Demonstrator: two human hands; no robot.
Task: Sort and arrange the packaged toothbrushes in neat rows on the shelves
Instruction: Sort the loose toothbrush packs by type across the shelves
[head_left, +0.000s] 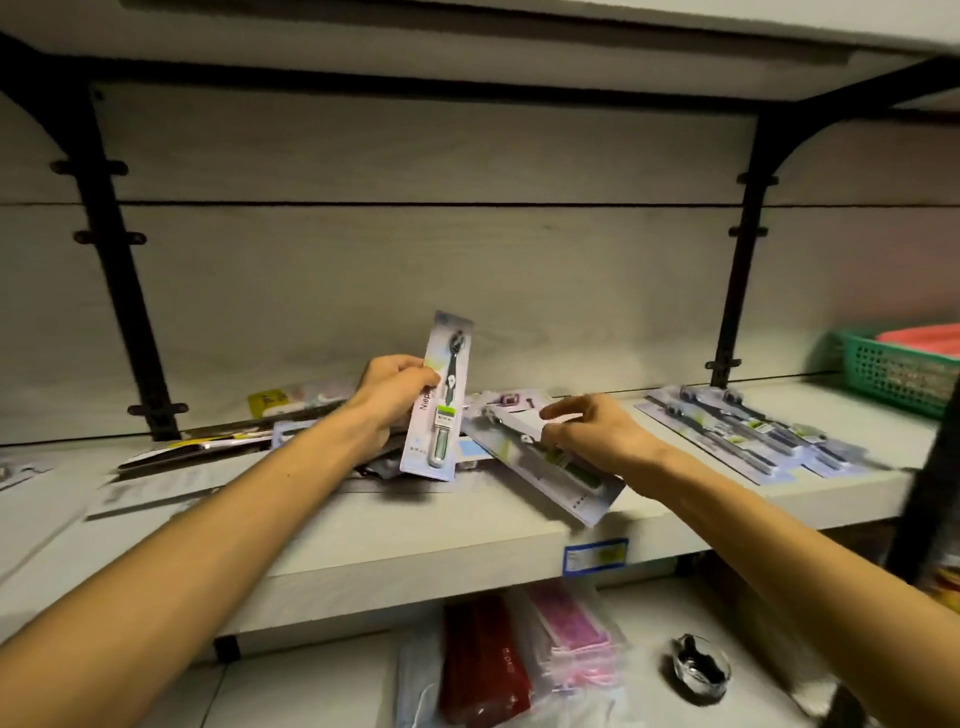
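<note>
The left hand (396, 387) is gripping a packaged toothbrush (437, 400) by its left edge, thumb on the front of the card and the other fingers behind it. The pack is standing almost upright, its top leaning a little to the right, and its lower end is just above the pile of packs (291, 436) on the shelf (363, 535). The toothbrush inside is dark, with a green label over the handle.

The right hand (587, 428) is curling its fingers on the upper part of a second pack (545, 462), which is lying slanted on the shelf with its lower corner passing over the front edge. I cannot tell if this pack is lifted or only touched, because the hand is covering the place of contact.

The pile behind the left hand is blurred and partly hidden by the forearm, so the single packs are hard to count. To the right, a row of packs (753, 434) is lying flat, side by side.

At the far right a green basket (893, 371) is holding something red; the frame is cutting it off. A blue price tag (595, 556) is sticking on the shelf edge. Below, a red packet (485, 660) and pink packets (576, 639) are lying on the lower shelf (311, 686).
</note>
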